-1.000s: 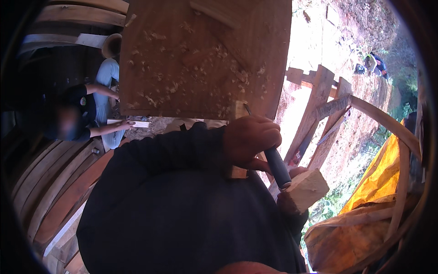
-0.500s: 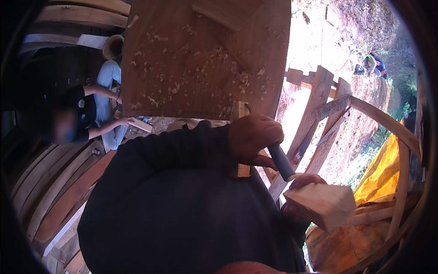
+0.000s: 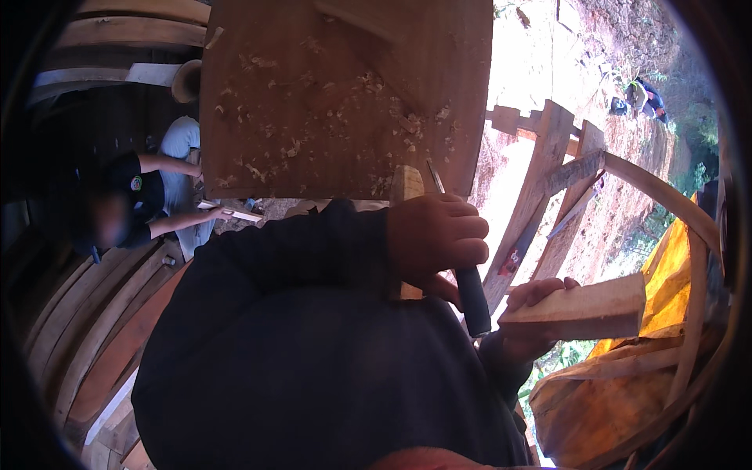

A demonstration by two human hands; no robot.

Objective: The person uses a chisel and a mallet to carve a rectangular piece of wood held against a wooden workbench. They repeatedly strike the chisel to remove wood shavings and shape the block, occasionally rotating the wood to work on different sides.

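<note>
My left hand [image 3: 439,244] is wrapped round the dark handle of a chisel [image 3: 473,304]. The chisel's thin metal blade shows beyond the fist, pointing toward the board, beside a narrow pale piece of wood [image 3: 409,185]. My left hand and sleeve cover the middle of that piece, and whether the blade tip touches it I cannot tell. To the right, my right hand [image 3: 533,298] grips one end of a thick wooden block [image 3: 580,308]. The block is apart from the chisel handle's end.
A wide brown board [image 3: 313,157] strewn with wood shavings stands ahead. At left a person [image 3: 145,192] sits holding a strip of wood, near stacked curved timbers [image 3: 110,329]. A timber frame [image 3: 540,188] and yellow tarp [image 3: 670,266] are at right; another person [image 3: 646,100] is far off.
The wooden block in my right hand has swung away to the right from the chisel's end. In my left hand the chisel now stands more upright, and its blade has come into sight.
</note>
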